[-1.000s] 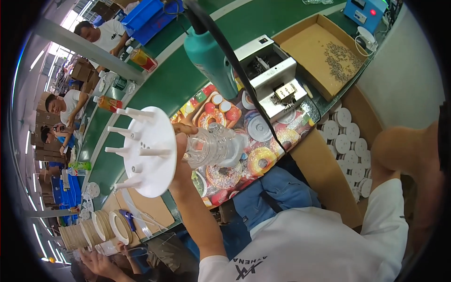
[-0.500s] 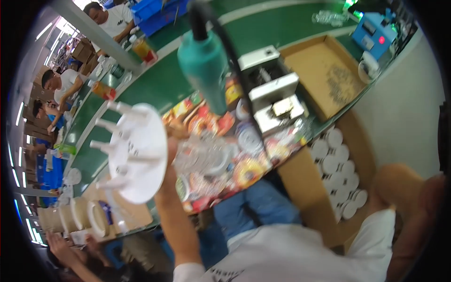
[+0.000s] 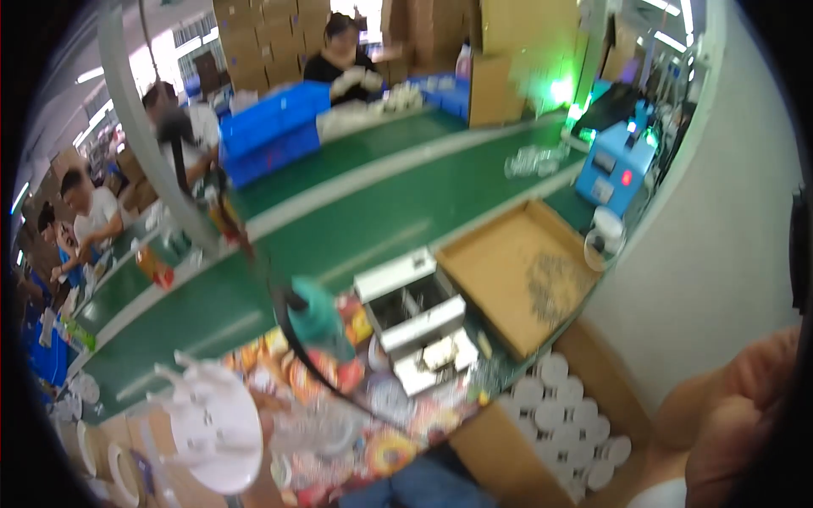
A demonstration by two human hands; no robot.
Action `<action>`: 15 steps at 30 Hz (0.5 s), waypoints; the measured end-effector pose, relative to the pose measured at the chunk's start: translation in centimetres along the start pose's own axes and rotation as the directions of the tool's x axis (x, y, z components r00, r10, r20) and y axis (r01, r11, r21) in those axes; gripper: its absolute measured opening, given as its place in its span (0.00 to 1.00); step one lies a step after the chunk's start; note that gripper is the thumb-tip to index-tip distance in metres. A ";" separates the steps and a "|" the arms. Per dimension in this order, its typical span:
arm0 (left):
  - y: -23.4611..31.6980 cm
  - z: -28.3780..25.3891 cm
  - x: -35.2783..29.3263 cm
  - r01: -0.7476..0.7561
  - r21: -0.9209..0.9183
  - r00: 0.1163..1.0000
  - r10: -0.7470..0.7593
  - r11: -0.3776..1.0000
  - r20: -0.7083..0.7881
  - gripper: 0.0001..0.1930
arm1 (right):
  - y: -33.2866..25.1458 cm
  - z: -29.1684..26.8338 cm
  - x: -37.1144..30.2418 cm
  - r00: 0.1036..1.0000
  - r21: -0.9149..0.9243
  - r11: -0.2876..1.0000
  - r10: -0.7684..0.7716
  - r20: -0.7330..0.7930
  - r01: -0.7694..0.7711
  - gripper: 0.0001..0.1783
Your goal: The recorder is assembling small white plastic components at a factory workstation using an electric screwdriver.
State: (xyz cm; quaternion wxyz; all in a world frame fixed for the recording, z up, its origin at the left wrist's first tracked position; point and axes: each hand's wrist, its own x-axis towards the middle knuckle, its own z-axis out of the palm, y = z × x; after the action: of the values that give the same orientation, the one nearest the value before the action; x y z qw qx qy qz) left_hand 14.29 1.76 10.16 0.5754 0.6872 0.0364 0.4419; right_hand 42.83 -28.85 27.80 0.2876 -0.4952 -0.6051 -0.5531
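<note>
A white round disc (image 3: 216, 427) with several pegs sticking out of one face is at the lower left, tilted up on edge. My left hand (image 3: 269, 416) is closed on it from behind at its right edge, mostly hidden by the disc. Beside that hand, clear plastic parts (image 3: 322, 427) lie on a colourful printed mat (image 3: 389, 453). A teal electric screwdriver (image 3: 320, 320) hangs over the mat from a dark cord. My right hand (image 3: 749, 402) is raised close at the right edge, bent in and blurred, its fingers too unclear to read.
An open white box (image 3: 406, 326) with dark compartments stands beyond the mat. Right of it sits a shallow cardboard tray (image 3: 483, 262) holding small metal pieces. A carton of white round parts (image 3: 563, 423) is below. A blue machine (image 3: 614, 169) stands far right; co-workers sit across the green conveyor (image 3: 373, 207).
The view has swung upward, so the bench sits lower in the picture. My left hand still holds the disc. My right hand has come into view at the right edge.
</note>
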 end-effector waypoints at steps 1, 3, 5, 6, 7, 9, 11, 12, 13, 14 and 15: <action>-0.4 0.7 0.9 -0.022 -0.072 1.000 0.023 0.997 0.008 0.11 | 1.1 -1.4 1.3 0.998 -0.042 0.998 -0.052 -0.021 0.051 0.19; -0.1 1.8 4.1 -0.041 -0.178 0.998 0.049 0.983 0.042 0.10 | 3.4 -3.3 3.4 0.991 -0.111 0.988 -0.119 -0.069 0.111 0.19; 2.1 -0.4 8.8 -0.059 -0.231 0.990 0.086 0.971 0.112 0.09 | 4.0 -3.4 5.9 0.975 -0.190 0.974 -0.156 -0.159 0.125 0.19; 3.9 -2.4 10.6 -0.059 -0.243 0.985 0.095 0.968 0.141 0.09 | 3.7 -3.1 7.3 0.964 -0.216 0.969 -0.169 -0.207 0.124 0.19; 5.6 -3.5 11.0 -0.040 -0.264 0.984 0.084 0.964 0.156 0.09 | 3.4 -3.4 8.5 0.955 -0.224 0.966 -0.180 -0.234 0.127 0.18; 7.7 -4.9 9.9 0.006 -0.328 0.985 0.051 0.945 0.165 0.08 | 2.7 -4.2 10.5 0.941 -0.224 0.962 -0.216 -0.261 0.159 0.18; 7.5 -4.5 7.5 0.049 -0.431 0.988 0.021 0.901 0.155 0.07 | 2.4 -5.3 11.9 0.926 -0.216 0.949 -0.282 -0.251 0.231 0.18; 6.8 -4.0 6.8 0.069 -0.486 0.987 0.010 0.871 0.157 0.07 | 2.5 -5.5 12.3 0.917 -0.217 0.939 -0.318 -0.242 0.268 0.18; 5.9 -3.5 6.2 0.096 -0.541 0.986 -0.006 0.836 0.166 0.07 | 2.5 -5.6 12.7 0.909 -0.217 0.928 -0.349 -0.227 0.302 0.18; 5.1 -3.1 5.3 0.148 -0.584 0.981 -0.042 0.798 0.192 0.06 | 2.4 -5.8 12.5 0.912 -0.214 0.925 -0.356 -0.205 0.313 0.18; 4.2 -2.8 4.4 0.206 -0.624 0.972 -0.082 0.754 0.222 0.06 | 2.1 -5.8 12.2 0.917 -0.208 0.924 -0.358 -0.178 0.320 0.18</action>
State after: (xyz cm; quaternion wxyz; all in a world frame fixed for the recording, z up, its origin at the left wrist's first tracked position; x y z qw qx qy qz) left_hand 13.20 4.91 15.99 0.8090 0.4808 -0.1164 0.3177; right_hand 39.42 -31.20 40.82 0.2058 -0.3437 -0.5969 -0.6951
